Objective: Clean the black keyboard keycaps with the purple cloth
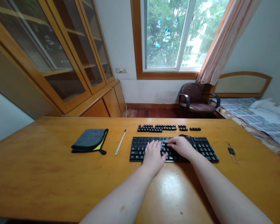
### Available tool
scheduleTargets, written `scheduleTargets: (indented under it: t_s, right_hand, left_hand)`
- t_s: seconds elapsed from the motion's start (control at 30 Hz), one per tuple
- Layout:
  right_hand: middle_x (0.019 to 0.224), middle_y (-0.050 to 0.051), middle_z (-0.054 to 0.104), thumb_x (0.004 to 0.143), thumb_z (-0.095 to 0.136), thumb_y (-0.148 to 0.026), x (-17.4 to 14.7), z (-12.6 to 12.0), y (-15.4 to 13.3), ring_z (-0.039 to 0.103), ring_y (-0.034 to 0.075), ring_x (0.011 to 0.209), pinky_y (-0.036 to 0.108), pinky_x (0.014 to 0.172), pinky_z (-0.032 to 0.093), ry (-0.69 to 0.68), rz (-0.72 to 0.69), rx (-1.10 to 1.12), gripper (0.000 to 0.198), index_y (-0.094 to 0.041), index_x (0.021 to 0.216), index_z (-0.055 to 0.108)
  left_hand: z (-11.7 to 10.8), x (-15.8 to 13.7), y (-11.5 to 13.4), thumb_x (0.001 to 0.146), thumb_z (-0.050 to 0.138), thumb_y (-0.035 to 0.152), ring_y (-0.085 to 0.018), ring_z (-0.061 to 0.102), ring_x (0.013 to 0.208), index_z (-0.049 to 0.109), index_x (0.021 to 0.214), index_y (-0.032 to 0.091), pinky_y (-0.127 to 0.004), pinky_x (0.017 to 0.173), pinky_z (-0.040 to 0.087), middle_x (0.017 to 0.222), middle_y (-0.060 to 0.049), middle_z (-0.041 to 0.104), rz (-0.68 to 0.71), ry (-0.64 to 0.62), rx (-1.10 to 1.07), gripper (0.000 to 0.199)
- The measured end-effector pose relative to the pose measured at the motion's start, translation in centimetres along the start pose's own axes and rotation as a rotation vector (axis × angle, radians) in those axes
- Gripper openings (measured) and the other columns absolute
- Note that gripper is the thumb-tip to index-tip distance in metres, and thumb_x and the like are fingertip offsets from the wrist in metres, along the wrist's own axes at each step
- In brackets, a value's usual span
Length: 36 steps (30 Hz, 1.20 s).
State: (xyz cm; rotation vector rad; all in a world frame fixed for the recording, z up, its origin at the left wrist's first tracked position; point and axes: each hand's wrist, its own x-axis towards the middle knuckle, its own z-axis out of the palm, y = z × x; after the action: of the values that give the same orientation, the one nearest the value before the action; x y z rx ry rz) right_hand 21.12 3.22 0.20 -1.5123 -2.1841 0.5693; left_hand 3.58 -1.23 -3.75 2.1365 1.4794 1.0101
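A black keyboard [136, 149] lies on the wooden desk, with some of its upper keys off and the keys at its right end in place. My left hand [152, 153] rests on its middle-left part, fingers stretched out and thumb apart. Just right of it, my right hand [180, 147] bends over the keyboard with thumb and fingertips pinched on a black keycap, which the fingers partly hide. Several loose black keycaps [149, 128] lie in rows behind the keyboard.
On the left lie a folded grey cloth [90, 139] with yellow lining and a white toothbrush [120, 142]. A small wire keycap puller [231, 151] with a black grip lies right of the keyboard. Beyond the wooden desk [49, 174] stand a chair [192, 96] and a bed.
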Motion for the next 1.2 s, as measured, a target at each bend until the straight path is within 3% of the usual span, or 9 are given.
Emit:
scheduleTargets:
  t_s: [0.17, 0.3, 0.6, 0.83, 1.03, 1.2]
  right_hand:
    - [0.093, 0.003, 0.073, 0.078, 0.055, -0.024, -0.6, 0.8, 0.1, 0.066, 0.02, 0.088, 0.03, 0.082, 0.048, -0.015, 0.027, -0.014, 0.022, -0.024, 0.091, 0.073]
    - [0.093, 0.002, 0.072, 0.078, 0.056, -0.025, -0.8, 1.0, 0.2, 0.065, 0.019, 0.089, 0.029, 0.082, 0.048, 0.01, 0.032, -0.029, 0.021, -0.024, 0.091, 0.073]
    - [0.094, 0.002, 0.071, 0.081, 0.054, -0.024, -1.4, 1.8, -0.2, 0.065, 0.017, 0.086, 0.027, 0.08, 0.048, 0.098, -0.078, -0.225, 0.019, -0.023, 0.089, 0.072]
    - [0.099, 0.001, 0.071, 0.084, 0.048, -0.022, -1.5, 1.9, -0.8, 0.065, 0.017, 0.089, 0.026, 0.078, 0.049, 0.066, -0.141, -0.361, 0.025, -0.023, 0.09, 0.072]
    - [0.1, 0.002, 0.07, 0.083, 0.047, -0.021, -1.7, 1.4, -1.3, 0.065, 0.015, 0.088, 0.023, 0.078, 0.047, 0.036, -0.079, -0.337, 0.026, -0.022, 0.089, 0.072]
    - [0.101, 0.003, 0.066, 0.085, 0.048, -0.035, -2.2, 1.0, -2.1, 0.064, 0.016, 0.083, 0.025, 0.074, 0.047, 0.016, -0.049, -0.348, 0.027, -0.023, 0.09, 0.071]
  left_hand:
    - [-0.3, 0.0, 0.5, 0.078, 0.055, 0.041, -0.028, 0.035, 0.128, 0.047, 0.126, 0.015, -0.046, 0.11, 0.018, 0.132, -0.012, 0.049, -0.028, -0.115, 0.221, 0.055]
    - [-0.5, 0.0, 0.8, 0.08, 0.052, 0.043, -0.027, 0.034, 0.129, 0.045, 0.127, 0.016, -0.045, 0.11, 0.019, 0.134, -0.01, 0.047, -0.038, -0.152, 0.276, 0.055]
    - [-0.4, 0.0, 0.8, 0.08, 0.052, 0.042, -0.027, 0.034, 0.128, 0.045, 0.127, 0.016, -0.046, 0.11, 0.019, 0.133, -0.011, 0.047, -0.025, -0.152, 0.295, 0.054]
    - [-0.3, 0.0, 0.7, 0.08, 0.052, 0.043, -0.027, 0.034, 0.128, 0.046, 0.126, 0.016, -0.046, 0.109, 0.02, 0.134, -0.011, 0.047, -0.021, -0.149, 0.305, 0.054]
    - [-0.3, -0.1, 0.8, 0.08, 0.052, 0.042, -0.027, 0.035, 0.127, 0.046, 0.126, 0.016, -0.046, 0.109, 0.021, 0.133, -0.01, 0.048, -0.017, -0.144, 0.315, 0.054]
    - [-0.2, 0.0, 0.5, 0.08, 0.051, 0.042, -0.027, 0.036, 0.127, 0.047, 0.126, 0.017, -0.045, 0.109, 0.022, 0.133, -0.01, 0.048, -0.011, -0.14, 0.331, 0.053]
